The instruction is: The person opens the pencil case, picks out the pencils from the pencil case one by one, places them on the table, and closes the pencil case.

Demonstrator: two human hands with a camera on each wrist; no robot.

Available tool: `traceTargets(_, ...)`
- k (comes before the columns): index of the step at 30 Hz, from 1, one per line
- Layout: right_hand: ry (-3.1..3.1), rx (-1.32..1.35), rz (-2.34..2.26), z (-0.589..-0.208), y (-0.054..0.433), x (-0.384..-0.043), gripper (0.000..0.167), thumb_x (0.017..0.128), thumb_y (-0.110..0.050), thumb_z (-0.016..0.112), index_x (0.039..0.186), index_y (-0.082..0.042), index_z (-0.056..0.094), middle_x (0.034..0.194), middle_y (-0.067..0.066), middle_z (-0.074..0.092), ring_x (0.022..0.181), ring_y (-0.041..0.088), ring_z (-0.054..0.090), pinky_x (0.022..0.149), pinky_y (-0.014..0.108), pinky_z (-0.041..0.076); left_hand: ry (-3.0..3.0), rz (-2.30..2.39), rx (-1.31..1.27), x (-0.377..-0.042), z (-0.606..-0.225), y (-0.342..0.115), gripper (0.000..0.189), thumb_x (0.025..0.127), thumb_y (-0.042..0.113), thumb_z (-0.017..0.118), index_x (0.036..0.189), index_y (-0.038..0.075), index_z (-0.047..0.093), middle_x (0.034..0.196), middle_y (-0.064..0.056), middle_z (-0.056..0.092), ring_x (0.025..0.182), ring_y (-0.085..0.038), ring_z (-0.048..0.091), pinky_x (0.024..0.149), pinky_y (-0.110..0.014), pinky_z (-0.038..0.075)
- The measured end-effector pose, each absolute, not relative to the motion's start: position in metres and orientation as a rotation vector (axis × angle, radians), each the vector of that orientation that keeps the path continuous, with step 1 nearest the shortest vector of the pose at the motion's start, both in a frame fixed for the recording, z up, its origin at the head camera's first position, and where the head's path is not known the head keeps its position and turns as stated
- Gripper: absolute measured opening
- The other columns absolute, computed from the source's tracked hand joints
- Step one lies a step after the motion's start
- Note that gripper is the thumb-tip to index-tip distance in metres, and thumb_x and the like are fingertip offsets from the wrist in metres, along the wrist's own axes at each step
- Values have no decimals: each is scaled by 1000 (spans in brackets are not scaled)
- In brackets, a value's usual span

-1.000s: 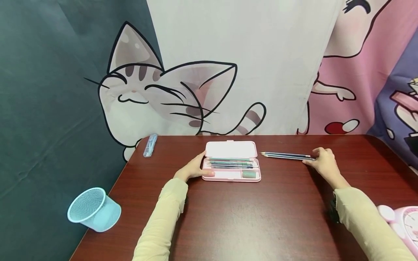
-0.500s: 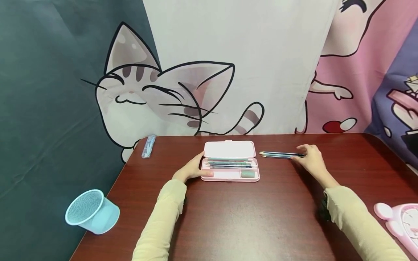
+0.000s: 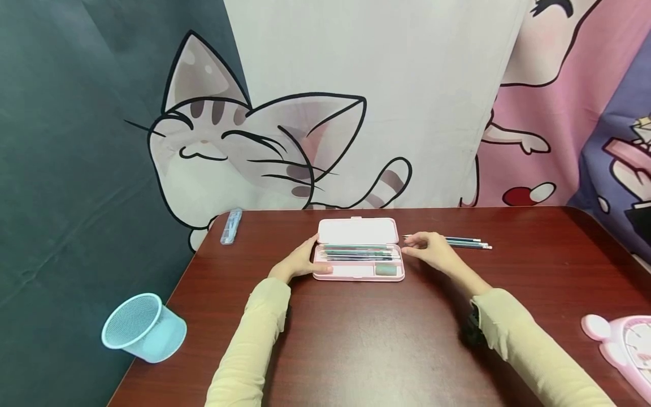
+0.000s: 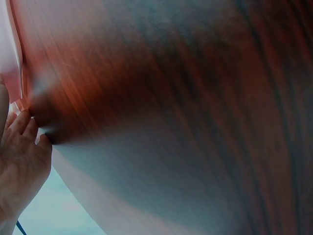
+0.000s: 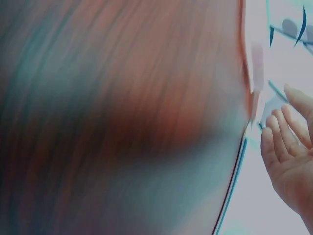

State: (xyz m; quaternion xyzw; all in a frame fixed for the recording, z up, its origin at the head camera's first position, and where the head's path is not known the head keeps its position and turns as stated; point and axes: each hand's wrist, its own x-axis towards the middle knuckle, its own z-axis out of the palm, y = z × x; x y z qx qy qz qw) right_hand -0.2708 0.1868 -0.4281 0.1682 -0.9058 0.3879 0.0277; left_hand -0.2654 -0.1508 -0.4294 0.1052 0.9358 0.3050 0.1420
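A pink pencil case (image 3: 351, 271) lies with its lid raised on the table, several pencils (image 3: 358, 254) in its long compartment and a green eraser (image 3: 386, 269) at its front right. My left hand (image 3: 297, 264) grips the case's left end, thumb over the front corner and fingers behind. At the case's right end is my right hand (image 3: 432, 249), fingers loosely bent with nothing held between them; the right wrist view shows this hand (image 5: 291, 152) from the palm side. A few loose pencils (image 3: 467, 242) lie on the table behind and right of it, their tips partly hidden.
A light-blue mesh basket (image 3: 147, 328) stands at the table's left edge. A small pale-blue case (image 3: 231, 227) lies at the back left. A pink clock (image 3: 623, 347) is at the right. Behind the table (image 3: 376, 339) hangs a printed cloth (image 3: 427, 85).
My right hand has moved left, from the blunt ends of the loose pencils to the right end of the pencil case. The loose pencils and left hand have hardly moved.
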Motion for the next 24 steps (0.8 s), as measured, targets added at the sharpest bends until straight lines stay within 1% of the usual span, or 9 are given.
traceTargets(2,-2798,587,1245,-426,178,-269,25,79,-15,71,96,3,67,85,14,69,76,18,63,65,21,47,2702,876,300,-265,-429,-151,104,71,39,77,147,9,13,151,-14,22,139,-26,22,112,-42,23)
traceTargets(5,-2801,683,1290,-424,167,-268,23,79,-11,70,97,4,67,86,15,69,77,19,63,66,22,48,2698,877,296,-265,-428,-151,104,71,38,77,147,9,12,151,-13,21,139,-26,22,112,-41,23)
traceTargets(9,-2811,794,1263,-425,158,-267,24,79,-10,70,97,4,66,88,15,69,80,21,64,70,27,51,2698,869,291,-265,-428,-151,104,71,38,77,147,9,12,151,-13,21,139,-26,22,112,-41,23)
traceTargets(12,-2836,874,1186,-426,154,-267,23,79,-10,70,97,4,65,88,13,68,79,18,63,71,29,50,2701,858,291,-265,-428,-151,104,71,39,76,147,9,12,151,-13,21,139,-25,22,112,-41,23)
traceTargets(13,-2841,899,1172,-426,153,-266,23,79,-10,69,97,4,65,87,13,68,76,17,63,70,29,50,2701,857,291,-266,-428,-151,104,72,40,76,148,9,12,151,-12,21,139,-25,21,113,-41,22)
traceTargets(16,-2842,973,1102,-427,151,-266,20,80,-8,68,96,3,64,86,11,65,74,14,59,68,27,48,2699,856,285,-266,-430,-151,103,72,40,75,148,10,11,152,-12,20,140,-25,21,113,-40,22)
traceTargets(21,-2817,1060,957,-429,148,-266,14,82,-7,65,92,1,64,85,10,60,77,16,55,68,28,47,2694,866,278,-267,-431,-152,104,72,41,75,148,10,11,152,-12,20,140,-25,21,113,-41,22)
traceTargets(24,-2814,1086,913,-430,148,-266,8,82,-6,64,88,0,64,82,8,58,76,16,53,67,28,46,2693,868,280,-267,-430,-152,104,71,41,75,148,10,12,152,-12,20,139,-25,21,113,-41,22)
